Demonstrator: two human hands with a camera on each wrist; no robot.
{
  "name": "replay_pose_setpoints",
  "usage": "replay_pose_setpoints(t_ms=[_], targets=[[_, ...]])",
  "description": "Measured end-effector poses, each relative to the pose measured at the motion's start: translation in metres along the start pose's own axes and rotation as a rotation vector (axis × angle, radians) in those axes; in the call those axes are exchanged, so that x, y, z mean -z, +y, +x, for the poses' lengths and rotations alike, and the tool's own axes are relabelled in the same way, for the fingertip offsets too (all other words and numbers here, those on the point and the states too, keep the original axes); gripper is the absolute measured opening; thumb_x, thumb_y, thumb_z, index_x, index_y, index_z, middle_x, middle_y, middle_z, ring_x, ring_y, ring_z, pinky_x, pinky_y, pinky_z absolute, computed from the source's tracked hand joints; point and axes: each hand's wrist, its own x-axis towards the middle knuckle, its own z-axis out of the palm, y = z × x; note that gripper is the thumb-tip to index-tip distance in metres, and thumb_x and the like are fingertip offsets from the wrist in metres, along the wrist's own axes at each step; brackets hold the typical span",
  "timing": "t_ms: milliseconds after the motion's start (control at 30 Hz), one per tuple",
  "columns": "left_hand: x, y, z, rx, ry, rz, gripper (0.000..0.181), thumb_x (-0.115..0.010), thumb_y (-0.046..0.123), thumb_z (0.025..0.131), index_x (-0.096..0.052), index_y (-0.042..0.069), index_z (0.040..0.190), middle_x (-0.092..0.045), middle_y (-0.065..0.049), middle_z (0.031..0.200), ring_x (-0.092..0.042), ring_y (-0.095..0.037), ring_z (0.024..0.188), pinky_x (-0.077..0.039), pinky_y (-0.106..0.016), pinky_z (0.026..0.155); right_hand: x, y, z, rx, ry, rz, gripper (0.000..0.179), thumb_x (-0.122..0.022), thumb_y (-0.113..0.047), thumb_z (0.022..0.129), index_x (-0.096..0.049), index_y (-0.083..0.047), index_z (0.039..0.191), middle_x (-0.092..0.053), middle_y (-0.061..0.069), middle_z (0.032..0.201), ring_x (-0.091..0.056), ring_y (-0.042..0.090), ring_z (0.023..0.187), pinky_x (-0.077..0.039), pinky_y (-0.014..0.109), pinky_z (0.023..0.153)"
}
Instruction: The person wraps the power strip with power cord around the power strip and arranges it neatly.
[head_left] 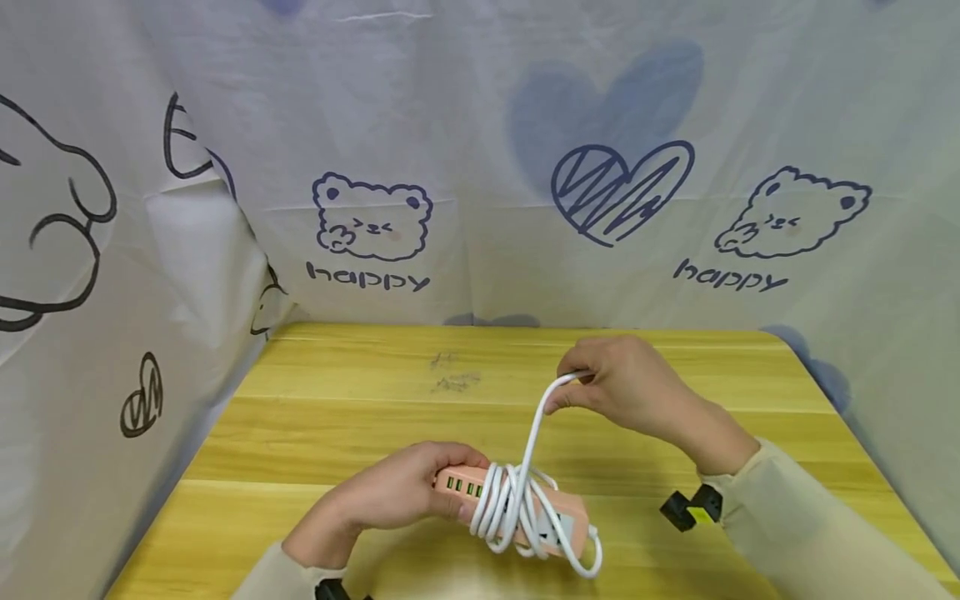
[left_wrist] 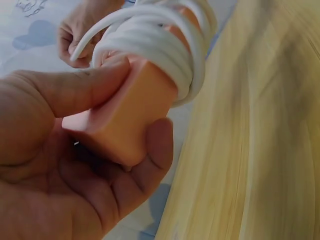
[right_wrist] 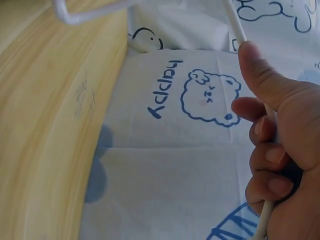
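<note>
A peach-coloured power strip (head_left: 462, 480) with a row of USB ports is held up over the table, tilted down to the right. My left hand (head_left: 408, 490) grips its left end, thumb on one side and fingers curled round the other, as the left wrist view of the strip (left_wrist: 137, 112) shows. Several loops of white cable (head_left: 491, 508) wrap the strip's middle and partly cover its sockets. From these loops a length of cable rises to my right hand (head_left: 633, 390), up and to the right. In the right wrist view, curled fingers (right_wrist: 270, 155) hold the cord (right_wrist: 236, 20).
The wood-grain table (head_left: 315, 400) has dark scuff marks (head_left: 456, 382) toward the back. White cloth (head_left: 480, 125) printed with bears and hearts hangs behind and at the sides. A black wrist device (head_left: 690, 508) sits at the right sleeve (head_left: 810, 517).
</note>
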Motion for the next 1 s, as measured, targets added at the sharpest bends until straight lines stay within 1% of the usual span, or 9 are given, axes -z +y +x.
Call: replay_pose_setpoints(t_ms=[200, 300, 367, 533, 600, 700, 800, 867, 1000], targets=[[-0.002, 0.001, 0.003, -0.023, -0.045, 0.016, 0.038, -0.08, 0.013, 0.092, -0.071, 0.017, 0.129, -0.073, 0.0, 0.098, -0.064, -0.008, 0.079, -0.055, -0.023, 0.071, -0.007, -0.003, 0.007, -0.049, -0.027, 0.076, 0.02, -0.091, -0.037, 0.081, -0.076, -0.025, 0.079, -0.065, -0.017, 0.073, -0.048, 0.002, 0.062, -0.043, 0.023, 0.053], [-0.001, 0.001, 0.003, -0.053, -0.076, -0.033, 0.04, -0.08, 0.012, 0.092, -0.07, 0.016, 0.131, -0.072, -0.001, 0.1, -0.061, -0.006, 0.075, -0.053, -0.021, 0.067, -0.014, -0.002, 0.012, -0.086, -0.055, 0.12, 0.022, -0.09, -0.038, 0.082, -0.074, -0.025, 0.077, -0.064, -0.015, 0.071, -0.047, 0.004, 0.062, -0.041, 0.024, 0.053], [0.0, 0.001, 0.001, -0.103, -0.108, -0.125, 0.043, -0.077, 0.008, 0.094, -0.068, 0.011, 0.135, -0.072, -0.004, 0.105, -0.063, -0.007, 0.081, -0.055, -0.021, 0.07, -0.022, 0.002, 0.013, -0.146, -0.096, 0.194, 0.022, -0.088, -0.039, 0.084, -0.074, -0.024, 0.076, -0.063, -0.012, 0.069, -0.046, 0.006, 0.061, -0.039, 0.024, 0.052], [0.001, -0.003, 0.0, -0.306, -0.152, -0.465, 0.05, -0.068, 0.002, 0.1, -0.051, -0.011, 0.146, -0.072, -0.006, 0.122, -0.068, -0.011, 0.104, -0.06, -0.025, 0.086, -0.045, 0.02, 0.0, -0.284, -0.169, 0.393, 0.019, -0.076, -0.035, 0.097, -0.076, -0.022, 0.083, -0.06, -0.006, 0.068, -0.042, 0.009, 0.059, -0.038, 0.025, 0.056], [0.0, -0.005, 0.001, -0.386, -0.139, -0.561, 0.048, -0.065, 0.002, 0.102, -0.052, -0.007, 0.148, -0.072, -0.004, 0.125, -0.068, -0.011, 0.108, -0.06, -0.026, 0.09, -0.053, 0.027, -0.01, -0.288, -0.175, 0.447, 0.019, -0.068, -0.033, 0.104, -0.077, -0.022, 0.09, -0.061, -0.006, 0.071, -0.043, 0.009, 0.06, -0.041, 0.026, 0.057], [0.001, -0.007, 0.0, -0.466, -0.076, -0.635, 0.046, -0.063, 0.003, 0.104, -0.056, 0.004, 0.15, -0.07, -0.001, 0.129, -0.067, -0.01, 0.111, -0.06, -0.025, 0.093, -0.063, 0.035, -0.026, -0.251, -0.168, 0.51, 0.015, -0.064, -0.025, 0.107, -0.077, -0.018, 0.106, -0.07, -0.004, 0.085, -0.055, 0.01, 0.07, -0.049, 0.027, 0.065], [0.004, -0.007, -0.001, -0.471, 0.039, -0.671, 0.043, -0.064, 0.007, 0.105, -0.06, 0.014, 0.147, -0.068, -0.001, 0.129, -0.067, -0.01, 0.11, -0.059, -0.025, 0.094, -0.071, 0.039, -0.041, -0.297, -0.191, 0.551, 0.016, -0.059, -0.023, 0.11, -0.071, -0.014, 0.112, -0.07, 0.002, 0.091, -0.062, 0.015, 0.076, -0.054, 0.029, 0.066], [0.007, -0.007, -0.002, -0.425, 0.151, -0.681, 0.045, -0.065, 0.008, 0.104, -0.058, 0.008, 0.148, -0.068, -0.002, 0.126, -0.068, -0.011, 0.108, -0.06, -0.026, 0.094, -0.075, 0.04, -0.05, -0.35, -0.213, 0.58, 0.018, -0.057, -0.027, 0.111, -0.067, -0.012, 0.112, -0.067, 0.006, 0.089, -0.059, 0.016, 0.072, -0.053, 0.029, 0.06], [0.009, -0.003, 0.001, -0.211, 0.411, -0.708, 0.046, -0.064, 0.001, 0.102, -0.052, -0.007, 0.146, -0.069, -0.004, 0.116, -0.071, -0.013, 0.099, -0.062, -0.03, 0.091, -0.08, 0.029, -0.062, -0.445, -0.251, 0.581, 0.028, -0.052, -0.036, 0.112, -0.066, -0.013, 0.103, -0.055, 0.004, 0.072, -0.044, 0.01, 0.056, -0.038, 0.025, 0.046]])
